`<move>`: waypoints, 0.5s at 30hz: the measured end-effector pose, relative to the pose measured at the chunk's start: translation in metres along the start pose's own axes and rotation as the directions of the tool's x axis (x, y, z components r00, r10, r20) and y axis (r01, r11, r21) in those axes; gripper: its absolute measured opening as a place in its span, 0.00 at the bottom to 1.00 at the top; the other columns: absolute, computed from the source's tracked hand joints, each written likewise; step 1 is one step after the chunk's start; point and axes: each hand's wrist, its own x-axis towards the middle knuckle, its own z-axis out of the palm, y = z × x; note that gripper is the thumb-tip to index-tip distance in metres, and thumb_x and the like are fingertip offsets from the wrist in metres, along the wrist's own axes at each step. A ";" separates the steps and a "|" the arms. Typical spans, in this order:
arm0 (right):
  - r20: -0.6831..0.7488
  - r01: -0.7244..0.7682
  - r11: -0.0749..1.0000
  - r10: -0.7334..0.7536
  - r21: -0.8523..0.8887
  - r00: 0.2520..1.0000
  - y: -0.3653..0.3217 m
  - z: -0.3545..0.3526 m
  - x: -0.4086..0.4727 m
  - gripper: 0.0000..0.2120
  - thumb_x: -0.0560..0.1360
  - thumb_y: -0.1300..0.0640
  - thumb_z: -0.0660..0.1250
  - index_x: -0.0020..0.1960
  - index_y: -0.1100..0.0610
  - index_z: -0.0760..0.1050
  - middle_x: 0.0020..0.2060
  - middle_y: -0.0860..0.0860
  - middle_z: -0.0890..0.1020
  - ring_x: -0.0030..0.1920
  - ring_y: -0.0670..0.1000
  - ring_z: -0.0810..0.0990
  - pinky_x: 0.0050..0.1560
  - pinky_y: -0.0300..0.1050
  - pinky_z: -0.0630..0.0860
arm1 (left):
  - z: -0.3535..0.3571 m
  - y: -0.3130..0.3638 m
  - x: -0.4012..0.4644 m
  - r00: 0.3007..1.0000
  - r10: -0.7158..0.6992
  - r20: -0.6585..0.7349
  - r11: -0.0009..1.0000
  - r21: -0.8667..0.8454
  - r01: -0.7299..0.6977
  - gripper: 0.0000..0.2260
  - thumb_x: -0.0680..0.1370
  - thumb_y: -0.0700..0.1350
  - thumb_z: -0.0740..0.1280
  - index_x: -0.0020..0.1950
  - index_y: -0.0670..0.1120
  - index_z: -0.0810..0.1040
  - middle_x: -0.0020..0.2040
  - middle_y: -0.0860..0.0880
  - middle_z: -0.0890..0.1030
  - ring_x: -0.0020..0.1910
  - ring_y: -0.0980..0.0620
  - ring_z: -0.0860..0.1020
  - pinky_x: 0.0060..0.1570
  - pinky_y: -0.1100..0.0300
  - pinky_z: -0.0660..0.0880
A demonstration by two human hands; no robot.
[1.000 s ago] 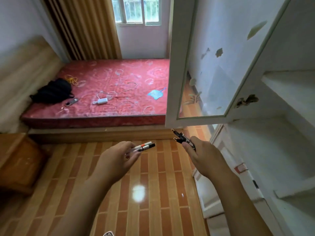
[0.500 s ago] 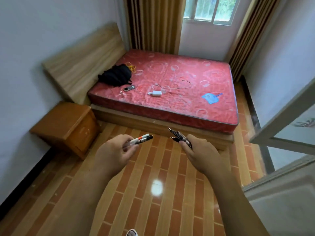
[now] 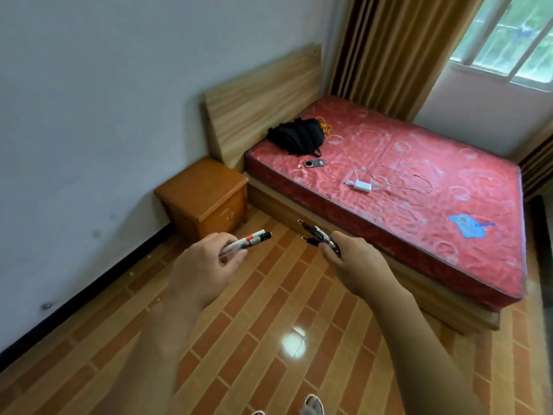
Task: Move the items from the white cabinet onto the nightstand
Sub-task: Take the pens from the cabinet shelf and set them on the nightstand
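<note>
My left hand (image 3: 206, 265) is closed around two markers (image 3: 254, 238), one with an orange band and one with a dark tip, both pointing up and right. My right hand (image 3: 359, 265) grips a bunch of black pens (image 3: 314, 235) whose tips point up and left. Both hands are held over the floor, in front of me. The orange-brown wooden nightstand (image 3: 200, 190) stands against the wall, beyond and slightly left of my left hand, with nothing visible on its top. The white cabinet is out of view.
A bed with a red mattress (image 3: 419, 187) stands right of the nightstand, carrying a black bag (image 3: 296, 137), a phone (image 3: 313, 164) and a white charger with cable (image 3: 360, 185). A wooden headboard (image 3: 260, 97), curtains (image 3: 389, 52) and brick-patterned floor tiles (image 3: 269, 339) surround it.
The view has swung left, away from the white cabinet and its open door, which have left the frame. The nightstand has come closer to the centre. Both hands keep their pens.
</note>
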 end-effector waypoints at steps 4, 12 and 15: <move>0.035 0.066 0.998 -0.066 -0.020 0.997 -0.037 0.015 0.045 0.14 0.84 0.42 0.58 0.46 0.48 0.70 0.33 0.47 0.78 0.30 0.49 0.77 0.29 0.43 0.65 | -0.022 -0.040 0.007 0.996 -0.073 -0.046 0.997 0.033 0.075 0.05 0.79 0.55 0.71 0.51 0.56 0.80 0.42 0.60 0.78 0.38 0.58 0.77 0.32 0.67 0.67; 0.078 0.174 0.985 -0.172 -0.014 0.982 -0.100 0.041 0.159 0.14 0.84 0.41 0.58 0.43 0.47 0.68 0.33 0.47 0.78 0.31 0.49 0.77 0.29 0.46 0.66 | -0.047 -0.124 0.067 0.982 -0.160 -0.101 0.977 0.127 0.172 0.05 0.79 0.56 0.71 0.50 0.57 0.79 0.40 0.58 0.78 0.34 0.58 0.75 0.30 0.61 0.72; 0.078 0.221 0.975 -0.218 -0.036 0.973 -0.122 0.052 0.216 0.14 0.84 0.41 0.57 0.45 0.49 0.69 0.34 0.47 0.78 0.31 0.49 0.77 0.30 0.46 0.66 | -0.052 -0.154 0.105 0.978 -0.167 -0.124 0.963 0.191 0.188 0.05 0.79 0.56 0.71 0.51 0.56 0.80 0.41 0.58 0.78 0.32 0.58 0.73 0.30 0.63 0.68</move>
